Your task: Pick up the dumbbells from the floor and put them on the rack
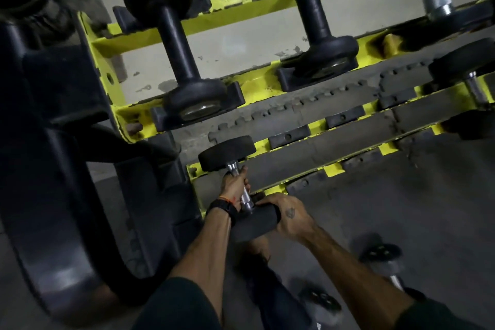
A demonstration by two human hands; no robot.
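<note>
My forearms fill the bottom, both reaching for one dumbbell at the left end of the rack's lowest tier. My left hand curls round its chrome handle, and a dark watch sits on that wrist. My right hand clasps the near head from the side, fingers wrapped over it. The far head lies against the back rail. A second dumbbell, blurred, lies on the floor lower right. Black dumbbells rest in the upper tier's cradles.
</note>
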